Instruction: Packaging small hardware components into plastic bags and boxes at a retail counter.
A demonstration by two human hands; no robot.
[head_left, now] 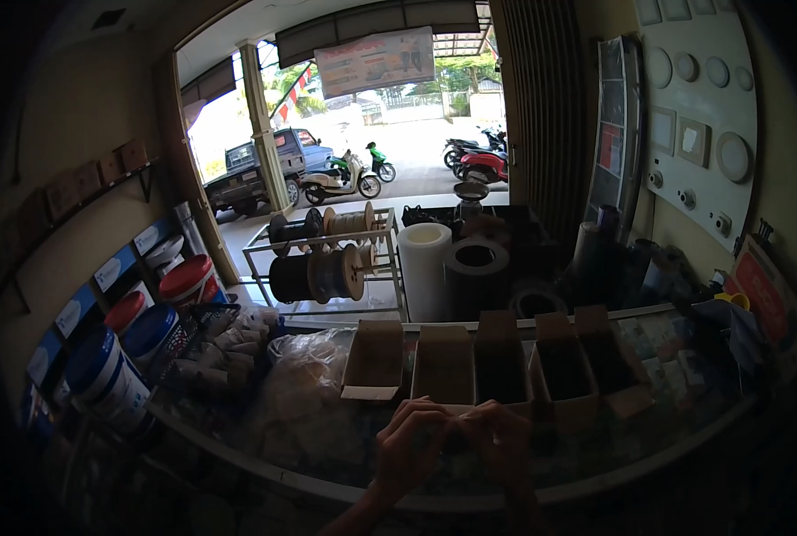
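Above the glass counter point(345, 449), my left hand point(408, 435) and my right hand point(499, 435) meet with bent fingers. Their fingertips pinch a small pale thing point(464, 414), too dim and small to name. Just beyond them stands a row of open cardboard boxes. The leftmost box point(375, 355) has its near flap folded out, and the second box point(443, 368) lies straight ahead of my hands. Dark insides show in the middle box point(501, 368), the fourth box point(564, 372) and the rightmost box point(606, 362); what they hold cannot be made out.
A clear plastic bag point(311, 362) lies left of the boxes, beside a basket of small packets point(231, 345). Paint pails point(107, 375) line the left side. Behind the counter are cable reels point(334, 275) on a metal rack and upright rolls point(425, 268). Light fittings point(733, 157) hang at right.
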